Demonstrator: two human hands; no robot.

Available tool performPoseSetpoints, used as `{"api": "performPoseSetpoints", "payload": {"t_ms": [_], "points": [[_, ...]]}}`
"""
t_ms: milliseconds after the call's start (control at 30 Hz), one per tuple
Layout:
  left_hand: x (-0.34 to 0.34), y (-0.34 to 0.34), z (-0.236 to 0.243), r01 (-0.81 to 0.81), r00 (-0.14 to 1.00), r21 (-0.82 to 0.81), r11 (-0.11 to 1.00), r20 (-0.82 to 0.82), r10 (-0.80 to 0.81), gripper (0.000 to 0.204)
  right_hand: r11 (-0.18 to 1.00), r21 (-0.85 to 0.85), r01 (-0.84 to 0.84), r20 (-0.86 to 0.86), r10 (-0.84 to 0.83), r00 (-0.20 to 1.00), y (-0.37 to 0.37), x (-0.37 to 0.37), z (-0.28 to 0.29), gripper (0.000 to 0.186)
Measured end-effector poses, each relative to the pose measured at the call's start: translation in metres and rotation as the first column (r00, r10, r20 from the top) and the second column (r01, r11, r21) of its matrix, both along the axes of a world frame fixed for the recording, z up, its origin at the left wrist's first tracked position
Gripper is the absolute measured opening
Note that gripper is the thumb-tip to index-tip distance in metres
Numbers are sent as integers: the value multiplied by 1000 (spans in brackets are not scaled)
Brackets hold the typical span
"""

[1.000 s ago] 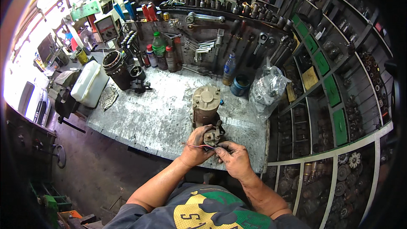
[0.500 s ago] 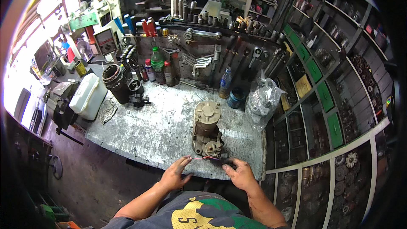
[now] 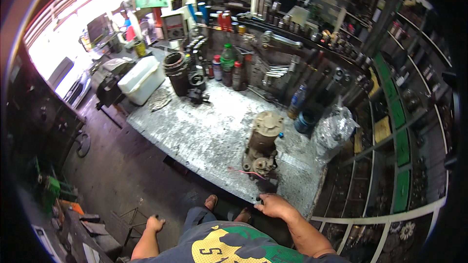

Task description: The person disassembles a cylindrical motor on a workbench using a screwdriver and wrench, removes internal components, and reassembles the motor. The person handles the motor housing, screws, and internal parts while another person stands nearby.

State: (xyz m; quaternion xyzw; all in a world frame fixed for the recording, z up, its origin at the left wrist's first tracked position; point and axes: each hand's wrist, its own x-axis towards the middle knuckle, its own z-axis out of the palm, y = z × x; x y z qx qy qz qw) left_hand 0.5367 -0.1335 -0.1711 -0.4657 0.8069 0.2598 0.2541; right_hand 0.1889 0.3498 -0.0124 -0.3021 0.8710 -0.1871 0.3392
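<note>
A worn starter motor (image 3: pixel 264 139) stands upright on the metal-topped workbench (image 3: pixel 195 131), its body brown and its round cap pale. From its lower front a thin pinkish wire (image 3: pixel 247 171) sticks out to the left. My right hand (image 3: pixel 275 206) is at the bench's front edge, just below the motor, with thumb and fingers drawn together. Whatever lies between these dark-stained fingertips is too small to make out. Away from the bench, over the floor at lower left, my left hand (image 3: pixel 155 223) hangs with its fingers curled in and nothing visible in it.
Bottles (image 3: pixel 227 61), a dark cylindrical housing (image 3: pixel 176 74) and a white plastic container (image 3: pixel 142 80) line the back left. A blue tin (image 3: pixel 304 121) and a plastic-wrapped part (image 3: pixel 335 129) stand right of the motor. Shelving (image 3: pixel 385 219) borders the right; scrap metal (image 3: pixel 97 234) lies lower left.
My left hand has let go of the wire and swung down left, off the bench. The right hand stays near the motor, slightly lower. The view has turned left.
</note>
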Motion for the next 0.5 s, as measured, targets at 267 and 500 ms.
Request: {"api": "performPoseSetpoints", "payload": {"t_ms": [267,500], "points": [[220,51,-56,-323,892,271,907,408,195,77,952,82,-295,78,289,954,-99,33,11,66],[263,-13,-102,-321,947,240,916,105,304,87,921,-6,-389,149,386,910,-253,96,-10,41]]}}
